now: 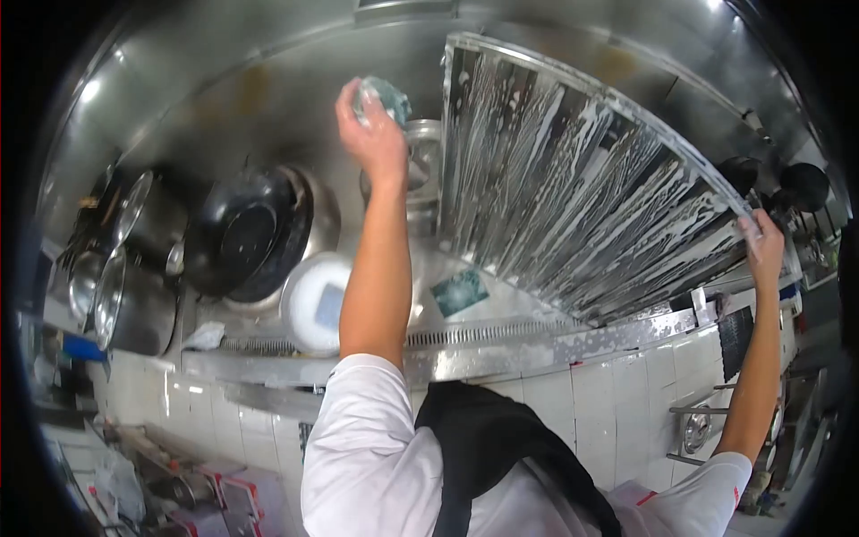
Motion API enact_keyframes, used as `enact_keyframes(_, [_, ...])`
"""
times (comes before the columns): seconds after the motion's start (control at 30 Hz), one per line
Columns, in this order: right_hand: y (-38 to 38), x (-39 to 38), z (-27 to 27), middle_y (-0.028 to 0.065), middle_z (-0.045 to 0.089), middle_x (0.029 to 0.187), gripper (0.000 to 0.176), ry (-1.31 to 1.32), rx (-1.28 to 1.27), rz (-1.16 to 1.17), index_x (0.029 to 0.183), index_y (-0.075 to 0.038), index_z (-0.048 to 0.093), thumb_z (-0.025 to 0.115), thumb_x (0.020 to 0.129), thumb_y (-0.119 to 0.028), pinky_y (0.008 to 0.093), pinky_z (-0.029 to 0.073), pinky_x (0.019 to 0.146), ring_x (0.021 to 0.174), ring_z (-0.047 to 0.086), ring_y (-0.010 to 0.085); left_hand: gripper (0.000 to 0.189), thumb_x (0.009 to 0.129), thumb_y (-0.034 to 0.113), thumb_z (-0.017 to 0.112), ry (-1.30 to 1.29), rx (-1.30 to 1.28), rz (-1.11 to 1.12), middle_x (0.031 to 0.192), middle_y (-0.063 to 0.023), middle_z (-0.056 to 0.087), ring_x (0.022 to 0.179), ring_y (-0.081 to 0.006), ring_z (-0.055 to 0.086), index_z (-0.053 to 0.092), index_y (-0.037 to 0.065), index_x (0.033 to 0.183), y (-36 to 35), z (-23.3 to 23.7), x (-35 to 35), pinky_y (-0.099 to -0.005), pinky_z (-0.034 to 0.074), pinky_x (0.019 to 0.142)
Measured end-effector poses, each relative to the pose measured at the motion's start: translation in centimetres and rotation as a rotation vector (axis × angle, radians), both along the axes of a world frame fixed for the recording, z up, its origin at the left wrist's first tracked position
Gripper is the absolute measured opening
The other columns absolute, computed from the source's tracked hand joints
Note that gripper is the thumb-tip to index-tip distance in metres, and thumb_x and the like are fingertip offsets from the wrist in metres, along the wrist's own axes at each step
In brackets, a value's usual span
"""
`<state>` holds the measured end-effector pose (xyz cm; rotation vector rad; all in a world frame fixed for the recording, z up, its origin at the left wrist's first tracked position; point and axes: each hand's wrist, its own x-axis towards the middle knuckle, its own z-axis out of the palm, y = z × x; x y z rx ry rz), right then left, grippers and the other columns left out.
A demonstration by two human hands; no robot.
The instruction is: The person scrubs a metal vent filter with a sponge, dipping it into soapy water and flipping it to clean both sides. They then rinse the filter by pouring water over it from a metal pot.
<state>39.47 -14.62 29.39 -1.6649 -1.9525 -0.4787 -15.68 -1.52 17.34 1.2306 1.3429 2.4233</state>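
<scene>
In the head view, a large, foam-streaked, slatted metal panel (555, 179) appears propped at a tilt on the silver steel bench (447, 362). The right hand (763, 243) grasps its framed edge with its fingers, probably to steady it. Left of the panel, the raised left hand (369, 134) has its fingers curled around a sudsy green scouring pad (390, 98), likely so it won't slip. Also left of the panel, a round bowl (287, 309) contains white suds (311, 279) and a bluish rectangular piece (329, 307).

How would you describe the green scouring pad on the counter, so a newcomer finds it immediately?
Find the large soapy panel. Between its lower edge and the foamy bowl, the scouring pad lies flat, a green rectangle, unlike the crumpled green wad in the left hand.
</scene>
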Motion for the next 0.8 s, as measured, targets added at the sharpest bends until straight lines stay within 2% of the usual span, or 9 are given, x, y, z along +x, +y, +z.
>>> enact_keyframes(0.07, [-0.4,-1.3,0.4,0.0201,0.052,0.072,0.038,-0.037,0.047,0.033,0.086,0.001,0.057,0.068,0.089,-0.035,0.0371,0.042,0.063,0.065,0.045,0.0373,0.031,0.095,0.015,0.055,0.178,-0.086,0.145,0.116,-0.0185,0.067,0.11,-0.0328,0.063,0.061,-0.002,0.12,-4.7,-4.5,0.6,-0.0388,0.046,0.097])
enact_keyframes(0.17, [-0.9,-1.8,1.2,0.0205,0.05,0.071,0.041,-0.023,0.008,0.076,0.084,0.002,0.056,0.072,0.086,-0.035,0.0375,0.042,0.062,0.064,0.043,0.0382,0.027,0.093,0.02,0.054,0.435,-0.505,0.262,0.105,-0.022,0.068,0.096,-0.0389,0.064,0.068,-0.001,0.104,-8.0,-19.7,2.6,-0.045,0.049,0.088])
enact_keyframes(0.2, [-0.6,-2.0,1.9,0.0207,0.049,0.07,0.042,-0.059,-0.018,0.107,0.083,0.002,0.056,0.073,0.084,-0.036,0.0374,0.042,0.061,0.064,0.041,0.0381,0.027,0.092,0.022,0.056,0.504,-0.737,0.012,0.101,-0.0209,0.067,0.092,-0.0406,0.062,0.067,0.001,0.105,-10.0,-23.7,3.4,-0.0478,0.048,0.084])
enact_keyframes(0.27, [-0.2,-1.8,2.0,0.0215,0.045,0.07,0.047,-0.111,0.013,0.123,0.078,0.002,0.05,0.075,0.083,-0.038,0.0381,0.04,0.059,0.064,0.032,0.0353,0.028,0.091,0.028,0.057,0.697,-0.938,0.016,0.118,-0.0192,0.061,0.105,-0.0438,0.056,0.064,0.012,0.113,-12.3,-32.1,7.9,-0.0537,0.042,0.092])
enact_keyframes(0.33, [-0.3,-2.1,1.7,0.0216,0.043,0.07,0.047,-0.066,-0.002,0.091,0.078,0.002,0.047,0.073,0.085,-0.036,0.038,0.039,0.058,0.066,0.03,0.0365,0.027,0.089,0.025,0.058,1.043,-0.774,0.323,0.124,-0.0185,0.056,0.105,-0.0463,0.054,0.063,0.014,0.112,-16.9,-36.9,14.0,-0.0546,0.04,0.095])
enact_keyframes(0.53, [-0.8,-0.7,2.1,0.0075,0.056,0.072,0.035,0.059,-0.169,0.236,0.087,0.002,0.058,0.067,0.092,-0.032,0.0279,0.04,0.067,0.068,0.042,0.0162,0.021,0.08,0.016,0.063,0.769,-1.135,-0.199,0.115,-0.0167,0.055,0.102,-0.0441,0.055,0.066,0.012,0.101,-17.8,-35.3,15.2,-0.0514,0.048,0.089])
enact_keyframes(0.57, [-0.6,1.0,1.3,0.0066,0.065,0.093,0.036,0.273,-0.237,0.247,0.104,0.002,0.064,0.068,0.092,-0.032,0.0284,0.043,0.085,0.088,0.053,0.0125,0.018,0.077,0.013,0.065,0.7,-1.092,-0.157,0.116,-0.0177,0.055,0.099,-0.0415,0.056,0.067,0.012,0.095,-18.2,-33.3,14.7,-0.0505,0.05,0.082])
enact_keyframes(0.7, [0.3,5.3,-5.4,0.0103,0.059,0.125,0.051,0.853,-0.15,0.449,0.128,0.004,0.055,0.067,0.094,-0.032,0.0301,0.035,0.103,0.114,0.053,0.0187,0.017,0.078,0.013,0.066,0.595,-0.647,0.335,0.116,-0.0195,0.056,0.097,-0.0411,0.056,0.066,0.011,0.094,-21.6,-21.4,9.5,-0.0497,0.049,0.083])
enact_keyframes(0.8, [2.6,5.1,-8.7,0.0113,0.061,0.122,0.055,0.928,0.105,0.356,0.124,0.006,0.058,0.068,0.093,-0.038,0.0325,0.04,0.099,0.11,0.056,0.0202,0.02,0.078,0.012,0.066,0.504,-0.66,0.53,0.12,-0.0202,0.058,0.103,-0.0407,0.056,0.068,0.012,0.098,-23.1,-14.0,1.5,-0.0477,0.047,0.09])
